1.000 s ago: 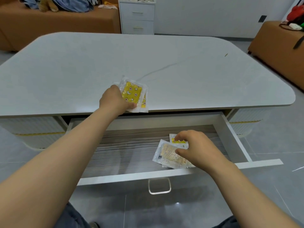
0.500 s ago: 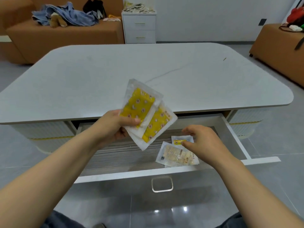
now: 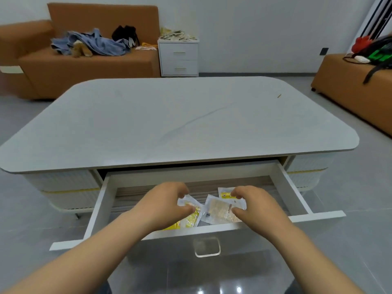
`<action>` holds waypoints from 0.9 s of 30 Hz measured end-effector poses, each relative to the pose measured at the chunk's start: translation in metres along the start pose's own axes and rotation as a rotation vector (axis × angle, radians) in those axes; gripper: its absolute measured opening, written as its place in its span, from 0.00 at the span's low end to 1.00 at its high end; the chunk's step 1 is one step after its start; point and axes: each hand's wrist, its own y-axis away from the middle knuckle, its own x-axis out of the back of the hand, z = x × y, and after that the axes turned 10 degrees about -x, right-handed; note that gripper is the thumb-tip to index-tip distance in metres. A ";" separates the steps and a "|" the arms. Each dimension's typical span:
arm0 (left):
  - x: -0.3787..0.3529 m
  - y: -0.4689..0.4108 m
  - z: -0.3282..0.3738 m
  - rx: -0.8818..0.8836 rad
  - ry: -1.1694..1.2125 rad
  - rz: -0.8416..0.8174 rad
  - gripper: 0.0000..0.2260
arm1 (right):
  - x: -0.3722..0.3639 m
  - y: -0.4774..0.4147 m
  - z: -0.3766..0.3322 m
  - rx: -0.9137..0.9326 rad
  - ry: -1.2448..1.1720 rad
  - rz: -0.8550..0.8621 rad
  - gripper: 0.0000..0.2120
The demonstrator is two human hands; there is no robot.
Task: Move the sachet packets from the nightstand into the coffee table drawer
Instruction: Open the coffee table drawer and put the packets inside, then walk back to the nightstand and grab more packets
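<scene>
The coffee table drawer [image 3: 294, 187] stands pulled out toward me. My left hand [image 3: 163, 204] is down inside it, fingers pinched on the yellow sachet packets [image 3: 192, 218], which lie low against the drawer's front wall. My right hand [image 3: 253, 205] rests over a pale beige sachet [image 3: 218, 211] and a small yellow-printed sachet [image 3: 226, 194] on the drawer floor, thumb and fingers touching their edges. Far behind, the white nightstand [image 3: 179, 58] carries a heap of more sachets [image 3: 178, 36] on its top.
The grey coffee table top [image 3: 180, 119] overhangs the back of the drawer. An orange sofa [image 3: 84, 62] with clothes stands at the back left, another orange seat [image 3: 352, 90] with bags at the right. Grey tiled floor surrounds the table.
My left hand lifted the yellow sachets off the tabletop and brought them down into the drawer. My right hand stayed by the sachets in the drawer. The view tilted up.
</scene>
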 end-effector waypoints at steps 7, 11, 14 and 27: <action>0.008 -0.059 -0.010 -0.126 -0.103 -0.052 0.22 | 0.011 -0.049 0.003 -0.031 0.033 -0.113 0.19; 0.016 -0.099 -0.001 -0.157 -0.116 -0.113 0.21 | 0.026 -0.084 0.002 -0.061 0.012 -0.134 0.17; 0.034 -0.115 0.019 -0.186 -0.121 -0.191 0.19 | 0.054 -0.088 0.004 -0.107 -0.025 -0.168 0.16; 0.260 -0.133 0.309 -0.389 -0.243 -0.252 0.19 | 0.400 0.033 0.062 -0.388 -0.120 -0.079 0.17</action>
